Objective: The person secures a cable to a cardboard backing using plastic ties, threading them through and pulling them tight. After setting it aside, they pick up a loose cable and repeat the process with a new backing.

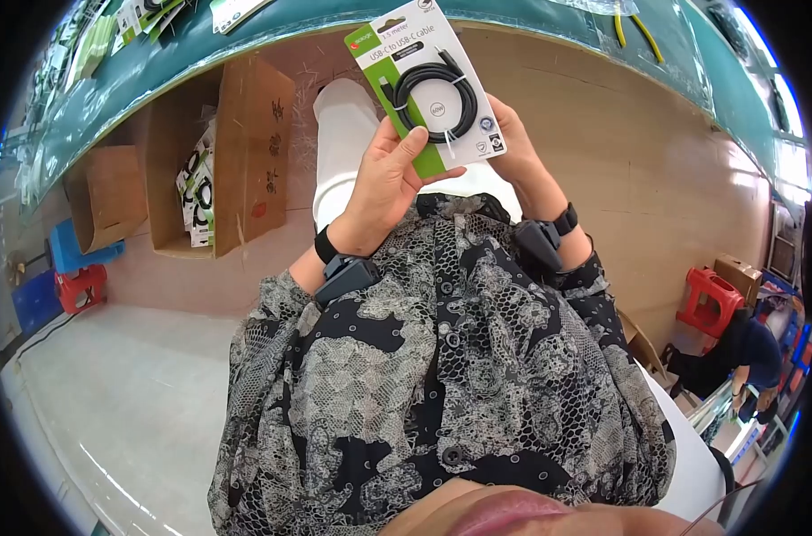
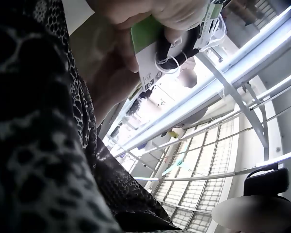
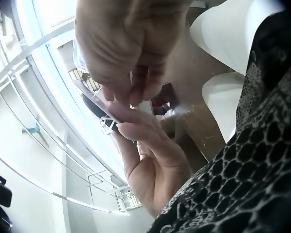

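Note:
A carded black USB-C cable pack (image 1: 437, 98) is held up in front of the lap, its printed white and green front facing the head camera. The coil of cable is fixed to the card by white ties. My left hand (image 1: 383, 183) grips the card's lower left part, thumb on the front and fingers behind. At the lower right edge my right hand (image 1: 516, 147) holds the card, its fingertips hidden behind it in the head view. From the right wrist, the curled fingers of the right hand (image 3: 131, 48) meet the card's edge close to the left hand (image 3: 157, 155).
A green-topped table (image 1: 549, 31) curves across the front, with more cable packs at its left and yellow-handled pliers (image 1: 643, 40) at its right. Below stands a cardboard box (image 1: 254, 161) with several packs inside. Red stools (image 1: 711, 304) and another person (image 1: 754, 357) are at the sides.

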Demonstrator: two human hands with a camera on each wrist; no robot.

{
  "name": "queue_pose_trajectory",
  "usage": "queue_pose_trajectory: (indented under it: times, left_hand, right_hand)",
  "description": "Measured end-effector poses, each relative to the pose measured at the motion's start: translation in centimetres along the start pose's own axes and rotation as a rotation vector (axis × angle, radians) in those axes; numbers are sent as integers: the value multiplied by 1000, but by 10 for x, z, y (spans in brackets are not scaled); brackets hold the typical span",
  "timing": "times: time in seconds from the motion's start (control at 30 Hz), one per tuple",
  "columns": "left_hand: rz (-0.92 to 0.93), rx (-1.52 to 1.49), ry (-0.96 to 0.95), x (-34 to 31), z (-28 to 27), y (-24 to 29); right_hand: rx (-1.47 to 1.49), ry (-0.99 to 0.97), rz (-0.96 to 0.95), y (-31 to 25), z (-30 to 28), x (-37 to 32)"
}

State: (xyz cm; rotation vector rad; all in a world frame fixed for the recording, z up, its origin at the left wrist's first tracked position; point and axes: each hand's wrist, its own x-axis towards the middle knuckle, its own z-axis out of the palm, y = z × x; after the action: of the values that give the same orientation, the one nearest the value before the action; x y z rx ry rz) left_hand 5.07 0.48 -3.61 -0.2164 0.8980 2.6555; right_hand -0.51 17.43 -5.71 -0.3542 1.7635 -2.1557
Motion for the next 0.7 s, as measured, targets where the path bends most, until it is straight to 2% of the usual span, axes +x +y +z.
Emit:
queue_pose_trajectory:
  times: [0.13, 0.27, 0.37, 0.4, 0.5, 0.53, 0.63, 0.67, 0.7]
  left_hand:
    - [5, 20, 13, -2, -1, -1]
    - [36, 31, -2, -6, 10, 5]
    - [62, 112, -11, 0, 3, 7]
    - [75, 156, -14, 0, 1, 7]
    - [42, 137, 18, 1, 2, 4]
    - [17, 125, 39, -1, 2, 2]
    - [17, 86, 32, 0, 1, 3]
    - [21, 65, 33, -1, 0, 4]
    - [21, 69, 36, -1, -2, 4]
  right_hand:
    - [59, 57, 1, 7, 4, 3]
    - [151, 154, -34, 58, -19, -1]
    - [-167, 286, 96, 74, -17, -14]
    - [-163, 284, 98, 71, -12, -17]
    - [-335, 183, -239, 54, -1, -17]
    - [-332, 190, -237, 53, -3, -18]
    - [-438, 16, -90, 46, -9, -14]
    - [-436, 15, -92, 44, -9, -14]
    - [-300, 11, -51, 41, -7, -14]
